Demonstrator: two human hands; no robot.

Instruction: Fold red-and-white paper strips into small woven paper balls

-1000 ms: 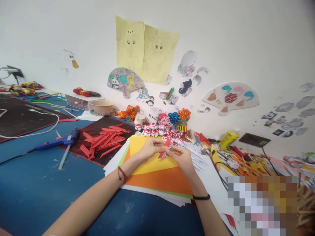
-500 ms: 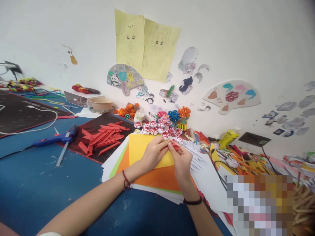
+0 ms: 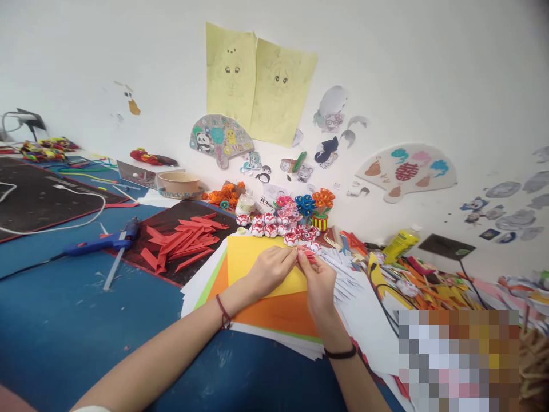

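Observation:
Above a stack of coloured sheets, whose top one is yellow [image 3: 246,260] over orange [image 3: 274,315], both hands meet at the fingertips. My right hand [image 3: 319,280] is closed on a small folded red paper piece [image 3: 307,255]. The fingers of my left hand [image 3: 271,269] are pinched at the left end of that piece; whether they grip it is too small to tell. Red folded paper strips [image 3: 180,240] lie in a pile on a dark mat to the left. Red-and-white paper flowers [image 3: 270,226] stand just behind the stack.
A blue glue gun [image 3: 98,243] lies at the left with its cord. Behind are a beige bowl [image 3: 179,183] and small paper bouquets [image 3: 305,205]. A yellow bottle [image 3: 400,245] and heaped paper scraps [image 3: 441,289] are on the right.
The view has shifted slightly, so the scene sits a little lower and further right. Both hands stay together at the red piece, with the left fingers a little more bent.

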